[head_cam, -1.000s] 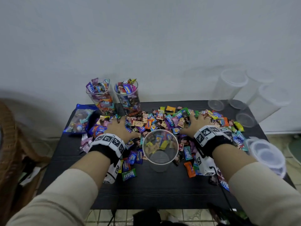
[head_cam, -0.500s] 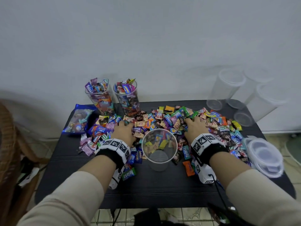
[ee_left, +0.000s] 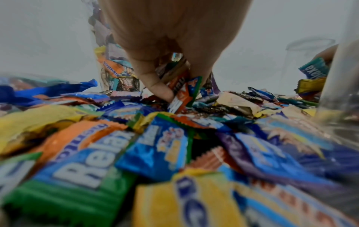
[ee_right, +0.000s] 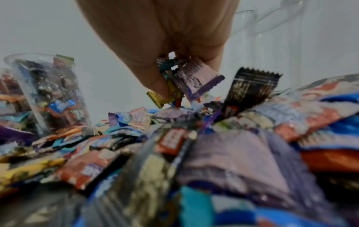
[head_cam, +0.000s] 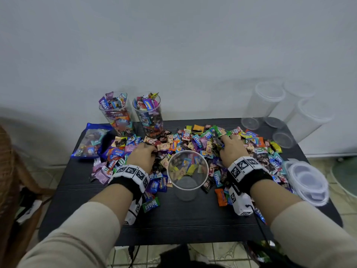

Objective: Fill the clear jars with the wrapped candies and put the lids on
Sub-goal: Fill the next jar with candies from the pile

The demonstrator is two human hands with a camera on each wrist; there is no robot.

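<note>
An empty clear jar (head_cam: 187, 176) stands open at the front middle of the black table (head_cam: 181, 225), with a wide pile of wrapped candies (head_cam: 195, 141) behind and beside it. My left hand (head_cam: 144, 153) sits in the pile left of the jar and grips a bunch of candies (ee_left: 182, 87) between thumb and fingers. My right hand (head_cam: 230, 147) sits in the pile right of the jar and grips its own bunch of candies (ee_right: 186, 81). Two filled jars (head_cam: 117, 117) (head_cam: 149, 117) without lids stand at the back left.
A blue candy bag (head_cam: 91, 141) lies at the left edge. Stacked clear lids (head_cam: 307, 179) sit at the right edge. Empty clear jars (head_cam: 264, 103) lean at the back right corner against the wall. A wicker chair (head_cam: 7, 171) stands to the left.
Both hands have drawn back from the far side of the pile toward the jar, and their fingers have curled around candies.
</note>
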